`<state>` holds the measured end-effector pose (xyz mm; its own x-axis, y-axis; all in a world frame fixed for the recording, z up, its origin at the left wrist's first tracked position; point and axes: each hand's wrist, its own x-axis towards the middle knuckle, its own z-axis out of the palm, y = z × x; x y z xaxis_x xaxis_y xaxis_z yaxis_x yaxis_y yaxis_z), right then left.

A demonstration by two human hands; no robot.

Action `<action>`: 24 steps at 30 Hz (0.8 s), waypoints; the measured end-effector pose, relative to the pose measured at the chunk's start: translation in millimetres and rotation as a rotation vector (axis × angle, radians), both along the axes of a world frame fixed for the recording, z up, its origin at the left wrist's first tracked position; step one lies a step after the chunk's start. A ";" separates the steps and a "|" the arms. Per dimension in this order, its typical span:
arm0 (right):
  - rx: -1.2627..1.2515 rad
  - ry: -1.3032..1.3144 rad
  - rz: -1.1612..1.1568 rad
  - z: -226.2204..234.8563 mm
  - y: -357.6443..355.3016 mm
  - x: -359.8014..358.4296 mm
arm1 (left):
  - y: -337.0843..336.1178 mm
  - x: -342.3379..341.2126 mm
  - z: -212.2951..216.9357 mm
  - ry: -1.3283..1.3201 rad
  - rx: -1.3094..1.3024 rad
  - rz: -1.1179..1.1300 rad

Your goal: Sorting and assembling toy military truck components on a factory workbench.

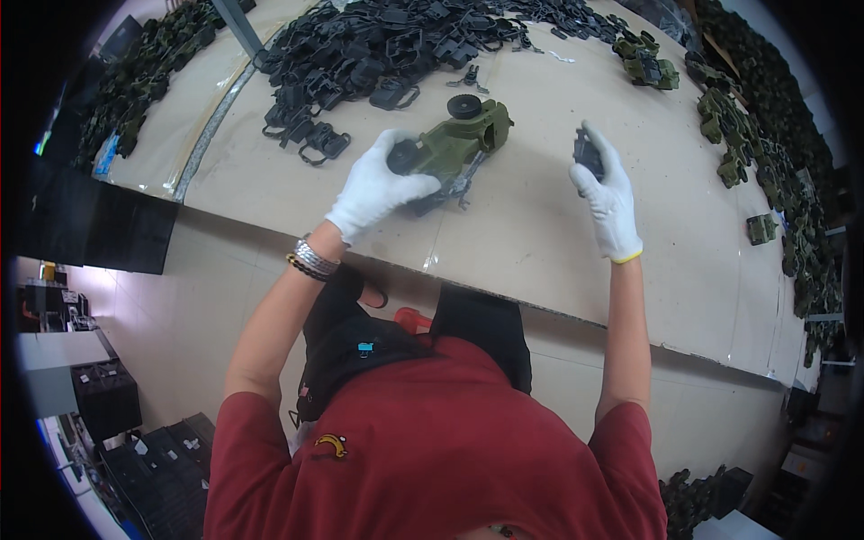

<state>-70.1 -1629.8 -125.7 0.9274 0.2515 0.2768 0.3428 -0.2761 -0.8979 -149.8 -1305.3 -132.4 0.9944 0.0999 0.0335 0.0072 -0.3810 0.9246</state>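
My left hand (371, 187), in a white glove, is closed on one end of an olive-green toy vehicle (457, 142). The vehicle is tilted above the table, with a black wheel (464, 106) showing at its far side and grey linkage parts (457, 191) along its near side. Apart from it, to the right, my gloved right hand (608, 205) pinches a small black plastic part (588, 157) between thumb and fingers. The fingers partly hide that part, so its exact kind is unclear.
A big heap of black plastic parts (360, 54) covers the back of the cardboard-topped table (531, 243). Small linkage pieces (469, 79) lie at its front. Green toy vehicles (644, 65) stand back right, with more rows (733, 135) along the right edge. A metal post (238, 29) rises back left.
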 end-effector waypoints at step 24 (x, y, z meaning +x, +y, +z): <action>0.370 0.147 -0.067 -8.2 106.8 -91.9 | -76.0 -69.3 -10.3 0.038 -0.751 0.070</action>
<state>-162.0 -1523.0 -133.9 0.9748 0.0974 0.2006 0.1956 0.0581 -0.9790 -219.1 -1381.3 -142.7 0.9840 0.1457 -0.1025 0.0448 0.3540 0.9342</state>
